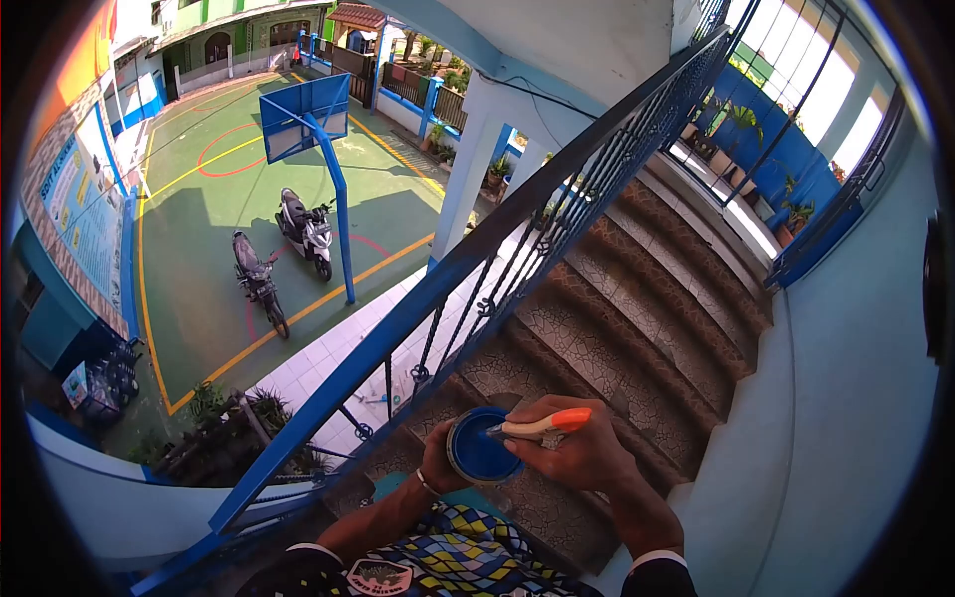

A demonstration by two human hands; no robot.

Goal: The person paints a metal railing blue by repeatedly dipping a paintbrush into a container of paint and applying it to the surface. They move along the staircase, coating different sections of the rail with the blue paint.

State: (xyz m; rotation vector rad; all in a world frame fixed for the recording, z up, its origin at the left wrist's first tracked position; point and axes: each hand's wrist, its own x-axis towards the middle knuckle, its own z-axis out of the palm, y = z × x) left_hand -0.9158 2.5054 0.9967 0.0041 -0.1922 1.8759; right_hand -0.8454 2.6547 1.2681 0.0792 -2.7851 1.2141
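Observation:
My left hand (438,460) is wrapped round the side of a paint can (484,445) with blue paint inside. In my right hand (582,448) is a paintbrush (545,423) with a pale handle and an orange end, its tip inside the can's mouth. The bristles are hard to make out against the blue. Both hands are in front of my body, above the stairs. To their left runs a stair handrail (398,328), blue on its lower length and dark higher up.
Brown patterned stairs (597,328) climb to the upper right, between the twisted-bar railing and a light blue wall (846,398). Below on the left, two motorbikes (304,231) stand on a green court beside a basketball hoop post (343,219). Potted plants (741,129) line the landing above.

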